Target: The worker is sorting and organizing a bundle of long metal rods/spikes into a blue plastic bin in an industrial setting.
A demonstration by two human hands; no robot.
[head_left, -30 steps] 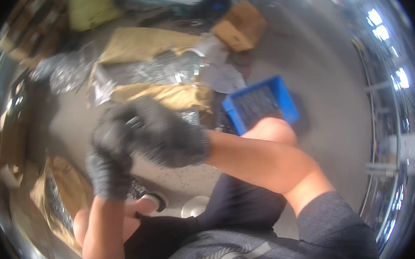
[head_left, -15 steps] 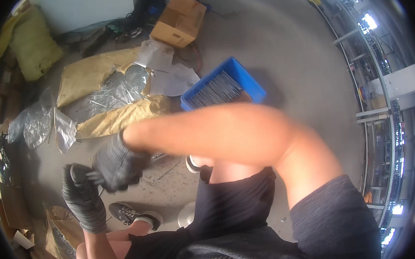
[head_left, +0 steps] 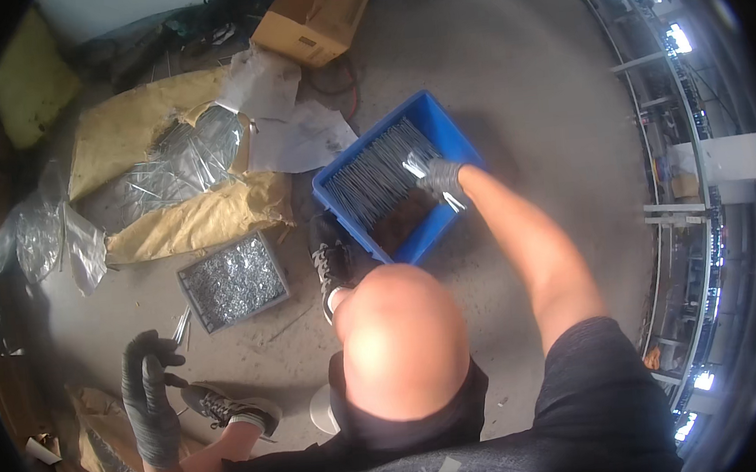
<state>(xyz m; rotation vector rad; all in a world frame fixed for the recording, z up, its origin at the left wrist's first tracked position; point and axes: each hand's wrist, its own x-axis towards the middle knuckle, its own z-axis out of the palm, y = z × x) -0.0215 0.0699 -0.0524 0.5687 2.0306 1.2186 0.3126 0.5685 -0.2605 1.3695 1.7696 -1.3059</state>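
Note:
My right hand, in a grey glove, is closed round a small bundle of thin metal rods, whose ends stick out on both sides of it. It hangs over the right side of a blue plastic bin. Rows of similar grey rods lie side by side in the bin; its near end shows a brown bottom. At the lower left my left hand, also gloved, is raised with curled fingers. A few thin rods jut past its fingertips; the grip itself is partly hidden.
A grey tray of small shiny metal pieces stands between my left hand and the bin. Behind it lies torn yellow wrapping with plastic film and long rods. A cardboard box sits beyond, and metal racking runs along the right.
My right hand has moved from beside my left hand across to the blue bin, carrying rods. My left hand stays at the lower left. The grey tray has come into full view.

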